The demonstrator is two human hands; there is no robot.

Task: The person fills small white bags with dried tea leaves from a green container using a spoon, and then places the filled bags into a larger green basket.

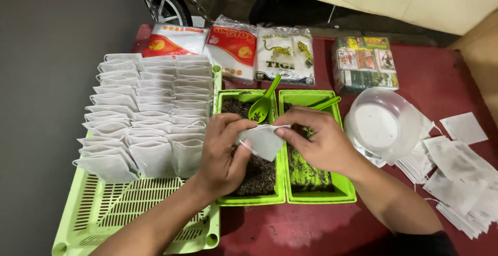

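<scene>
Green tubs [282,198] hold dark tea [259,175] — one spoon [262,105] each.

Small white filter bag [263,140], pinched above green trays [270,200]

Both hands meet over the two green plastic trays of dark loose tea [259,175]: left hand [224,155] and right hand [317,139] pinch a small white paper filter bag [263,140]. Filled white bags [148,113] stand in rows at left on a slotted pale-green plastic tray [129,212].
</scene>
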